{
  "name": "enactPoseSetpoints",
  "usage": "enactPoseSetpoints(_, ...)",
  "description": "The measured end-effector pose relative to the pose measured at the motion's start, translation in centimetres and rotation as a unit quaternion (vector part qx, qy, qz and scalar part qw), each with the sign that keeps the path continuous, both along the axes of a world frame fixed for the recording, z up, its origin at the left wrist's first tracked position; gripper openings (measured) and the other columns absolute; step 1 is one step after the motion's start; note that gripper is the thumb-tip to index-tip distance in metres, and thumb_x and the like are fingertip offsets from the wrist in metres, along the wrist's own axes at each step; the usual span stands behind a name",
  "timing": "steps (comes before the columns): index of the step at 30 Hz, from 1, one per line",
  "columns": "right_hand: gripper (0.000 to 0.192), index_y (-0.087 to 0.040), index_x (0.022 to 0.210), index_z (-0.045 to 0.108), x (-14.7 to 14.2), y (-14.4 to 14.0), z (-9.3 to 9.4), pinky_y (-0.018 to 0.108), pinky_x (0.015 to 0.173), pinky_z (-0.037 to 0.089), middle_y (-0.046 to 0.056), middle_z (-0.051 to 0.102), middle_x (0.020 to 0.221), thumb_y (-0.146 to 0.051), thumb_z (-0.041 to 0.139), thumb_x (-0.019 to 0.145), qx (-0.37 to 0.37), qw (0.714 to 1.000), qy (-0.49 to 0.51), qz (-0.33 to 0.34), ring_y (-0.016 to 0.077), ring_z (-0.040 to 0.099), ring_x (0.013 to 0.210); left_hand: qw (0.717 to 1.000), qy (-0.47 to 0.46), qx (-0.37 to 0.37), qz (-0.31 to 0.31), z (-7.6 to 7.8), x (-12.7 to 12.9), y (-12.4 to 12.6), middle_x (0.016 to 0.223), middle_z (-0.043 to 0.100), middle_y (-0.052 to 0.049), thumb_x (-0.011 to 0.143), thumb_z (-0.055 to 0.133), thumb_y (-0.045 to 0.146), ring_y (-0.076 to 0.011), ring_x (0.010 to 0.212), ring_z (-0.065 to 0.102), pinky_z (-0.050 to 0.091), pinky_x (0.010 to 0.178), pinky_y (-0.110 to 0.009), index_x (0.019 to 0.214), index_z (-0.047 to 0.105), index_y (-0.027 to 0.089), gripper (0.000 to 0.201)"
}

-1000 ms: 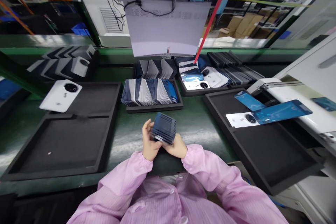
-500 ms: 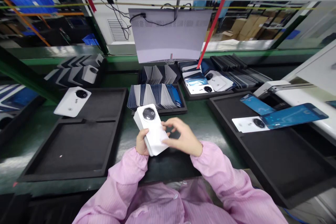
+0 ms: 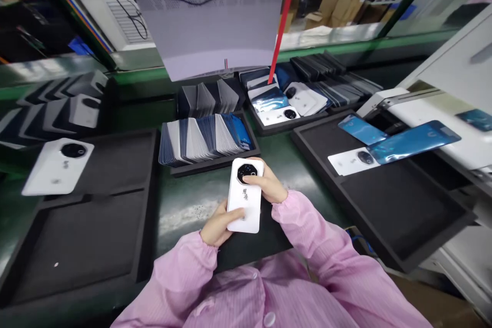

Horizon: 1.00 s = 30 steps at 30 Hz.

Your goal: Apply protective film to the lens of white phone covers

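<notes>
A stack of white phone back covers (image 3: 250,211) is held upright in front of me, its top one showing a dark round camera area and printed characters. My left hand (image 3: 220,224) grips the lower left side, thumb over the front. My right hand (image 3: 269,183) is closed round the upper right corner, its thumb lying across the camera area. The fingers behind the covers are hidden. Beyond my hands stands a black box of fanned blue and white panels (image 3: 203,138), not touching them.
At the left, a white back cover (image 3: 57,168) lies on a black foam tray (image 3: 148,215). Another black tray (image 3: 407,215) at the right bears a white cover (image 3: 349,161) and blue film-faced panels (image 3: 417,142). A monitor back (image 3: 215,36) hangs ahead, beside a red strip (image 3: 284,20).
My right hand has moved from the lower right side up to the top corner and closed on it. The covers have turned more upright and shifted right. The view has swung right and down.
</notes>
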State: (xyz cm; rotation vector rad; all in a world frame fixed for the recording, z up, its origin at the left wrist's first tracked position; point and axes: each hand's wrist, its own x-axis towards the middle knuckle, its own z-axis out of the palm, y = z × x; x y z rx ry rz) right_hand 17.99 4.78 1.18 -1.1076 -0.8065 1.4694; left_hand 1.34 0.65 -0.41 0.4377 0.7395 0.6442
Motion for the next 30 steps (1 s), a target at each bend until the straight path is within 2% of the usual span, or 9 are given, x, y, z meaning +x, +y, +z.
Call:
enactPoseSetpoints(3, 0.065, -0.022, 0.112, 0.049, 0.2, 0.3, -0.3, 0.03, 0.076, 0.051, -0.001, 0.062, 0.097, -0.02, 0.08, 0.054, -0.023, 1.0, -0.008, 0.02, 0.016, 0.061, 0.086, 0.999, 0.051, 0.003, 0.018, 0.3, 0.3, -0.6, 0.105, 0.071, -0.011, 0.057, 0.084, 0.018, -0.0306, 0.098, 0.068, 0.046, 0.095, -0.05, 0.116, 0.053, 0.016, 0.066)
enactPoseSetpoints(8, 0.067, -0.026, 0.126, 0.041, -0.6, -0.2, -0.5, 0.031, 0.08, 0.053, 0.002, 0.061, 0.11, -0.031, 0.073, 0.066, -0.018, 1.0, -0.004, 0.011, 0.0174, 0.062, 0.093, 0.997, 0.062, 0.023, 0.033, 0.1, 0.3, -0.9, 0.114, 0.067, -0.013, 0.063, 0.082, 0.025, -0.0311, 0.104, 0.065, 0.05, 0.092, -0.048, 0.121, 0.051, 0.018, 0.067)
enactPoseSetpoints(11, 0.065, -0.025, 0.124, 0.042, -1.1, -0.6, -0.4, 0.032, 0.081, 0.053, 0.002, 0.061, 0.107, -0.029, 0.073, 0.066, 0.005, 0.999, -0.036, -0.001, 0.0179, 0.062, 0.093, 0.992, 0.082, 0.094, 0.019, -0.2, -0.1, -0.3, 0.123, 0.063, -0.013, 0.065, 0.082, 0.026, -0.0299, 0.111, 0.062, 0.051, 0.092, -0.043, 0.126, 0.048, 0.019, 0.07)
enactPoseSetpoints(14, 0.064, -0.024, 0.121, 0.043, -1.6, -0.9, -0.7, 0.033, 0.079, 0.053, 0.002, 0.061, 0.101, -0.027, 0.073, 0.065, 0.002, 0.999, -0.045, 0.03, 0.0176, 0.061, 0.089, 0.978, 0.098, 0.167, 0.081, -0.5, -0.6, 0.2, 0.137, 0.052, -0.012, 0.073, 0.076, 0.032, -0.0277, 0.118, 0.057, 0.051, 0.093, -0.039, 0.142, 0.03, 0.028, 0.083)
enactPoseSetpoints(16, 0.064, -0.024, 0.121, 0.042, -2.0, -1.0, -0.9, 0.033, 0.079, 0.053, 0.001, 0.06, 0.1, -0.027, 0.073, 0.065, -0.007, 0.997, -0.057, 0.047, 0.017, 0.061, 0.087, 0.966, 0.131, 0.197, 0.109, -0.6, -0.8, 0.4, 0.146, 0.042, -0.01, 0.08, 0.067, 0.036, -0.0262, 0.125, 0.051, 0.049, 0.097, -0.037, 0.146, 0.02, 0.031, 0.081)
enactPoseSetpoints(18, 0.064, -0.024, 0.122, 0.04, -2.4, -1.2, -1.1, 0.033, 0.081, 0.052, 0.001, 0.059, 0.1, -0.027, 0.072, 0.066, -0.013, 0.996, -0.07, 0.059, 0.0163, 0.061, 0.087, 0.953, 0.177, 0.225, 0.101, -0.6, -0.8, 0.3, 0.15, 0.037, -0.008, 0.086, 0.061, 0.037, -0.0249, 0.13, 0.046, 0.044, 0.102, -0.036, 0.147, 0.02, 0.03, 0.074)
enactPoseSetpoints(20, 0.064, -0.023, 0.122, 0.039, -2.6, -1.3, -1.2, 0.034, 0.083, 0.052, 0.001, 0.058, 0.102, -0.027, 0.072, 0.067, -0.015, 0.994, -0.077, 0.072, 0.0159, 0.06, 0.088, 0.941, 0.211, 0.248, 0.093, -0.6, -0.7, 0.1, 0.149, 0.039, -0.007, 0.088, 0.056, 0.037, -0.024, 0.13, 0.046, 0.041, 0.103, -0.035, 0.147, 0.023, 0.028, 0.068)
enactPoseSetpoints(26, 0.067, -0.024, 0.127, 0.034, -2.5, -1.6, -1.0, 0.034, 0.083, 0.052, 0.003, 0.057, 0.105, -0.029, 0.071, 0.071, 0.011, 0.989, -0.105, 0.099, 0.017, 0.061, 0.091, 0.938, 0.207, 0.252, 0.118, -0.4, -0.3, -0.3, 0.142, 0.048, -0.008, 0.088, 0.056, 0.039, -0.0238, 0.121, 0.054, 0.044, 0.098, -0.032, 0.147, 0.027, 0.025, 0.067)
enactPoseSetpoints(30, 0.067, -0.023, 0.132, 0.032, -2.0, -1.7, -0.8, 0.041, 0.093, 0.049, 0.008, 0.055, 0.116, -0.037, 0.067, 0.076, 0.05, 0.975, -0.182, 0.119, 0.0219, 0.058, 0.106, 0.942, 0.198, 0.234, 0.138, -0.7, -0.4, -0.4, 0.147, 0.043, -0.005, 0.087, 0.057, 0.039, -0.0221, 0.125, 0.051, 0.044, 0.1, -0.032, 0.15, 0.015, 0.03, 0.076)
